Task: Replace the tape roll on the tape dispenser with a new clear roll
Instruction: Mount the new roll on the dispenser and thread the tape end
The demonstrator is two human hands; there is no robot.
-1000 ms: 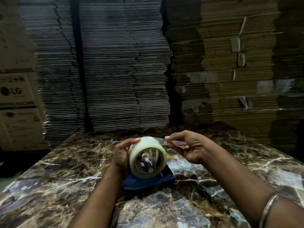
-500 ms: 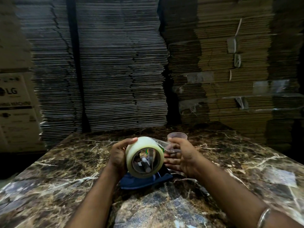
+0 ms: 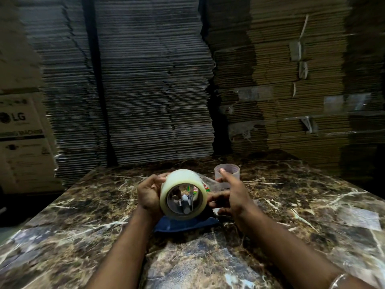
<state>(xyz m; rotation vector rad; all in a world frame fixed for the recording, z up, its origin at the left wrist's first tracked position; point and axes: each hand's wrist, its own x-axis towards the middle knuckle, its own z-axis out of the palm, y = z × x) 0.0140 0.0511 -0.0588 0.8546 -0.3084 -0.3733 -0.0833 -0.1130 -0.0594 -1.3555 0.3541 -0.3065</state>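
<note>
A full clear tape roll [image 3: 183, 182] sits on the dark blue tape dispenser [image 3: 185, 224], its open core facing me with the grey hub visible inside. My left hand [image 3: 149, 195] grips the roll from the left side. A loose strip of clear tape [image 3: 210, 183] runs from the roll's top right toward my right hand [image 3: 231, 197], whose thumb and fingers pinch it. Behind that hand an almost spent clear roll core [image 3: 227, 173] stands on the table.
The dispenser rests on a dark marble table [image 3: 83, 236]. Tall stacks of flattened cardboard [image 3: 156, 90] rise right behind the table's far edge. A white LG carton [image 3: 20, 132] stands at the left.
My right hand has dropped lower and turned, still drawing the tape strip from the roll. The spent core behind it has come into sight. My left hand stays on the roll.
</note>
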